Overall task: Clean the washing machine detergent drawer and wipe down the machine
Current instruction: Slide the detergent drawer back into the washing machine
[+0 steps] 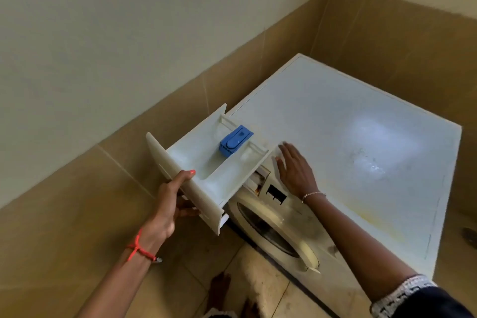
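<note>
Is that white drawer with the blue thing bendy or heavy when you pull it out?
Probably stiff: the drawer keeps its boxy shape while pulled far out. Likely light, since the left hand alone grips its front panel. It may tip downward once free, with the right hand flat on the machine.

White detergent drawer (196,162), pulled far out of its slot at the front upper corner of the washing machine (348,137), tilted, compartments open upward; blue softener cap (236,141) in rear section. Machine white, front-loading, top panel dusty and stained.
</note>
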